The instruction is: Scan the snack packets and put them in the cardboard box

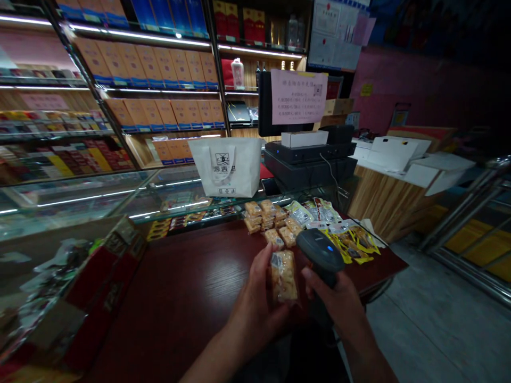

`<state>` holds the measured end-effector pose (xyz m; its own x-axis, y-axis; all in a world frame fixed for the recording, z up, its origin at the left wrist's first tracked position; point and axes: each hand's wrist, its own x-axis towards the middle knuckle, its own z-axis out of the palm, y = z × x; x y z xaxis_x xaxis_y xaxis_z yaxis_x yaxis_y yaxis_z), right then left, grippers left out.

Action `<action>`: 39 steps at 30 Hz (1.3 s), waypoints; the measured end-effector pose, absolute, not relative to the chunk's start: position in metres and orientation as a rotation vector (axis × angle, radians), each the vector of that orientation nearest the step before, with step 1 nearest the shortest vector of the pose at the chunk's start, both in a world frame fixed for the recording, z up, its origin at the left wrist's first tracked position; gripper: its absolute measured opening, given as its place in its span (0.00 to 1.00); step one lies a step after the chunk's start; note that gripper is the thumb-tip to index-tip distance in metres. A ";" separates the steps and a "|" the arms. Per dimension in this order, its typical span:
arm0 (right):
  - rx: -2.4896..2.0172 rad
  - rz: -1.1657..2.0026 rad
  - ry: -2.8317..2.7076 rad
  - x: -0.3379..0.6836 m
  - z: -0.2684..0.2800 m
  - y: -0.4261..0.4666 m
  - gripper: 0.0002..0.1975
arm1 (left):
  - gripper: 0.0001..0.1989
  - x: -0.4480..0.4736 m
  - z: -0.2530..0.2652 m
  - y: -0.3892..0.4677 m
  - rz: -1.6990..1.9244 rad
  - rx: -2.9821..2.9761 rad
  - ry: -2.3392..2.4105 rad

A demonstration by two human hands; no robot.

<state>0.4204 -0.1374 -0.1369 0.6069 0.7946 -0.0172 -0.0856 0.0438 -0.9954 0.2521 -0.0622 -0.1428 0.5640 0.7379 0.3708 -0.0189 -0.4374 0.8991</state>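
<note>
Apparently, scanning is the step under way in the head view: the person's left hand (257, 292) pinches a wrapped snack (285, 277) over the surface (171, 298), while the right hand (342, 299) grips a scanner (319, 254) just beside it. The next move probably calls for aiming steadily at the snack's label (276, 260).

Near: golden block-shaped snack (285, 277), glossy clear plastic wrap; dark grey handheld scanner (318, 249), smooth plastic; red-brown tabletop (195, 266), polished. Far: white trapezoid tote bag (243, 173), matt, cloth-like.
</note>
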 end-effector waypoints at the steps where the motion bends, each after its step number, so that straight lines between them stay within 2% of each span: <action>1: -1.354 0.775 -0.661 0.416 -0.135 -0.136 0.23 | 0.54 0.247 -0.142 -0.068 0.981 1.809 0.583; 5: -1.269 0.916 -0.660 0.397 -0.129 -0.134 0.25 | 0.53 0.232 -0.134 -0.083 0.990 1.742 0.576; 10: -1.177 0.971 -0.633 0.378 -0.122 -0.137 0.23 | 0.60 0.223 -0.126 -0.096 1.015 1.339 0.578; 12: -1.212 0.941 -0.641 0.374 -0.122 -0.137 0.22 | 0.54 0.222 -0.128 -0.099 0.980 1.140 0.565; 15: -1.256 0.890 -0.693 0.371 -0.124 -0.136 0.20 | 0.36 0.221 -0.133 -0.100 0.912 0.961 0.567; 17: -1.265 0.865 -0.757 0.370 -0.126 -0.134 0.18 | 0.30 0.219 -0.134 -0.099 0.905 0.910 0.585; 20: -1.294 0.825 -0.829 0.370 -0.126 -0.134 0.15 | 0.30 0.212 -0.129 -0.097 0.936 0.892 0.612; 24: -1.279 0.821 -0.835 0.369 -0.124 -0.136 0.19 | 0.30 0.194 -0.119 -0.084 1.070 0.971 0.756; 29: -1.325 0.874 -0.970 0.370 -0.123 -0.142 0.23 | 0.25 0.167 -0.111 -0.061 1.252 1.108 0.969; 39: -1.373 0.967 -1.243 0.359 -0.123 -0.147 0.17 | 0.24 0.141 -0.103 -0.048 1.503 1.149 1.114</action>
